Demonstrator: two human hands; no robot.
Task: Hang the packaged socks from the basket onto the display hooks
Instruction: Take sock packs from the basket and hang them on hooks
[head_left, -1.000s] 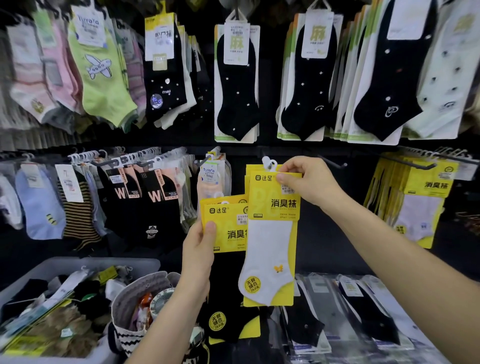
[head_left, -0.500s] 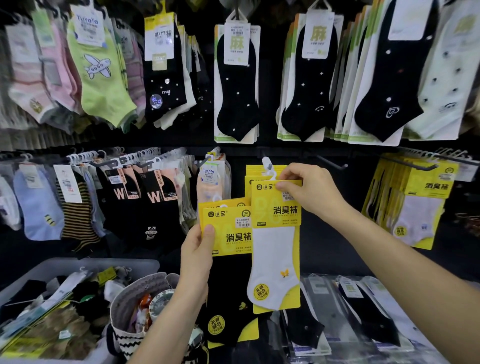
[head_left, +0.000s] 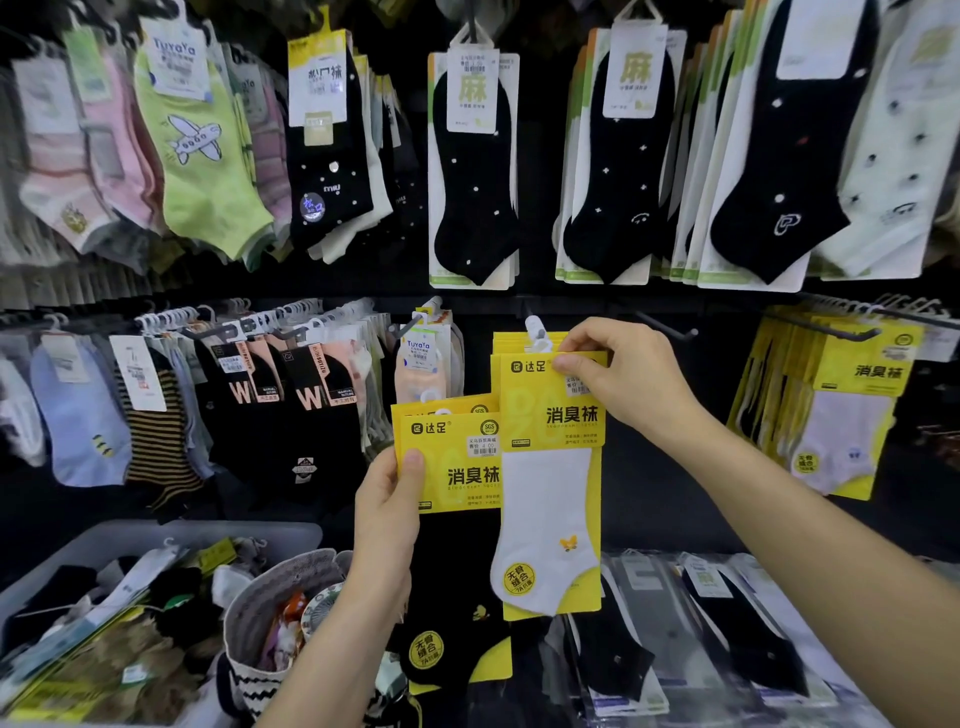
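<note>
Sock-covered dark wall ahead: our right hand (head_left: 618, 379) pinches the yellow-carded white sock pack (head_left: 550, 478) at its top; our left hand (head_left: 389, 514) grips yellow-carded black sock packs (head_left: 452, 467).

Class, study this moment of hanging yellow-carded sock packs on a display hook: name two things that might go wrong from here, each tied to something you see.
1. The right hand pinches only the top corner of the white-sock pack beside its white hanger tab; if the tab is not fully on the hook, letting go may drop it.
2. The left hand grips the black-sock packs by one edge, so they might slip or fan out.
</note>
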